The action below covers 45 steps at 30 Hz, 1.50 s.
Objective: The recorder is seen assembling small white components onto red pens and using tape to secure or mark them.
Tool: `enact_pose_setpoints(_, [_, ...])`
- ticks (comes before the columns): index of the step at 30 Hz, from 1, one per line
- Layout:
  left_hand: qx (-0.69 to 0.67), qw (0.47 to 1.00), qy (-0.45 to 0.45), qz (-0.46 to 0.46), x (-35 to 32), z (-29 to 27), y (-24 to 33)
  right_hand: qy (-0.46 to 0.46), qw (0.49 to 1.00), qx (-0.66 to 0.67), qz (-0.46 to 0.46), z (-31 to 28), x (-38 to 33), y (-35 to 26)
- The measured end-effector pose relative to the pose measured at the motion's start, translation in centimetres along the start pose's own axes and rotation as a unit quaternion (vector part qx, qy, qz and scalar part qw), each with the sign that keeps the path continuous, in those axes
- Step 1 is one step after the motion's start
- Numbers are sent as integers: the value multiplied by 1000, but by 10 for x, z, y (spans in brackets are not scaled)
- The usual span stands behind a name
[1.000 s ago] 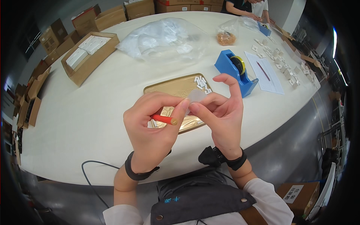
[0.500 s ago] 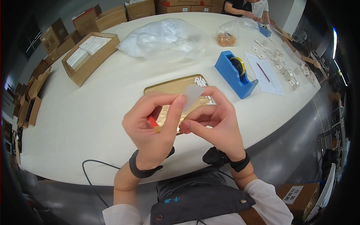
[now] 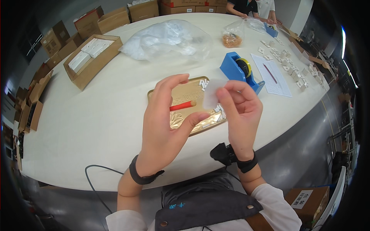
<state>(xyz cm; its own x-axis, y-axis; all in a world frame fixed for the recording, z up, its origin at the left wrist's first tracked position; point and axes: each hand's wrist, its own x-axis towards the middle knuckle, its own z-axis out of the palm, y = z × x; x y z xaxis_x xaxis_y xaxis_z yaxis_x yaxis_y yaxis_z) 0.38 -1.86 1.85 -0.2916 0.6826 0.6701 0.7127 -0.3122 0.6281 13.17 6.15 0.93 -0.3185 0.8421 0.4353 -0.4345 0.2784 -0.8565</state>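
My left hand (image 3: 160, 123) has its thumb and index finger spread wide apart. A red stick (image 3: 182, 106) with a tan tip juts out of this hand's palm side, apparently tucked in the other fingers, whose grip is hidden. My right hand (image 3: 243, 109) pinches a small translucent white sheet or pouch (image 3: 212, 94) between thumb and fingers. Both hands hover over a gold-coloured metal tray (image 3: 181, 82) with embossed patterns. Small white cylindrical pieces (image 3: 219, 112) lie in the tray along its right side.
A blue tape dispenser (image 3: 232, 67) stands right of the tray, beside a paper sheet with a pen (image 3: 270, 74). Farther off lie a large clear plastic bag (image 3: 165, 40), a bag of orange bits (image 3: 232, 39), a carton of white boxes (image 3: 79, 79) and several small white pieces (image 3: 295, 74).
My hands have moved apart. The left has opened its thumb and index finger and let go of the white sheet; the right has carried it rightward. The red stick has swung toward the tray's middle.
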Motion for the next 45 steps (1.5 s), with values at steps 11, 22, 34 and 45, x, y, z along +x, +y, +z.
enact_pose_setpoints(11, [-53,979,-186,-65,-4,-19,7,-147,982,-118,20,-22,-3,-9])
enact_pose_setpoints(22, [-100,981,-161,-30,-1,-15,10,-188,979,-41,60,-27,-5,-16])
enact_pose_setpoints(34, [-102,985,-136,-24,-4,-18,10,-151,982,-83,72,-21,-4,-31])
enact_pose_setpoints(45, [-67,985,-148,-51,-9,-13,23,-195,820,-338,-418,-33,11,-13])
